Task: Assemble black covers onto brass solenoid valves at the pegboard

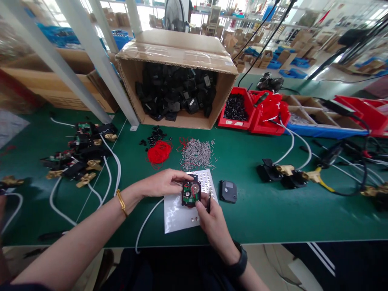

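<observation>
Right hand (212, 220): closed on a thin black tool (209, 201), thumb against the near edge of the open module.
Left hand (163, 182): fingers pinched on the far left corner of the open module (190, 193), a gold bangle on the wrist.
Open module: small black housing with a green circuit board showing, held between both hands just above the white sheet.
White sheet (177, 214): lies on the green table (257, 210) under the hands, dotted with rows of small round pieces.
Black cover (228, 191): just right of the module, flat on the table, untouched.
Metal pins (197, 153): loose heap beyond the hands.
Red rings (159, 152): pile left of the pins.
Cardboard box (176, 52): on its side at the back, full of black parts.
Brass-fitted units (87, 161): clustered with white cables at far left.
</observation>
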The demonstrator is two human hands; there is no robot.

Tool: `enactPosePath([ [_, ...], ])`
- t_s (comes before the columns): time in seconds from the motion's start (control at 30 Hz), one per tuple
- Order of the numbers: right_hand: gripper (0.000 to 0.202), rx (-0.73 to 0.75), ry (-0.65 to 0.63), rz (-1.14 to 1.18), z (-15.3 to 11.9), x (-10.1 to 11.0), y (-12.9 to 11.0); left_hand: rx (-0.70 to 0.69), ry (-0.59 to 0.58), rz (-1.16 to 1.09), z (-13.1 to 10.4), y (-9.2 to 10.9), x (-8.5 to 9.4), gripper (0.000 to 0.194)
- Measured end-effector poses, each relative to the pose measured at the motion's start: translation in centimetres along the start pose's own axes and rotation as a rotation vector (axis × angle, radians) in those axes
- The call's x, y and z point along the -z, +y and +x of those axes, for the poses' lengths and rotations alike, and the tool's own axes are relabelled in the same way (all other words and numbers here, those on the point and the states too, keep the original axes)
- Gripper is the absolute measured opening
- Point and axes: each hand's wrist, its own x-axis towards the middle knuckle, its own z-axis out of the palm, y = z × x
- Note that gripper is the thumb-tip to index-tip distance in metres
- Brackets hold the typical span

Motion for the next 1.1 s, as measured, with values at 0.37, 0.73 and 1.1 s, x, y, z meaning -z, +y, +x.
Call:
enactPosePath([
  [0.37, 0.030, 0.009, 0.021, 0.030, 0.0, -0.4, -0.1, -0.064, 0.227, -0.084, -0.7, -1.2, -3.4, 0.067],
  [0.73, 0.080, 0.095, 0.127, -1.248, 2.2, 10.9, -5.1, -0.125, 0.599, -0.091, 1.1, -5.1, -7.9, 0.069],
  [1.1, 0.081, -0.226, -0.161, 0.313, 0.5, 8.6, -3.8, -0.164, 0.721, 0.004, 1.6, -4.5, -9.3, 0.054],
])
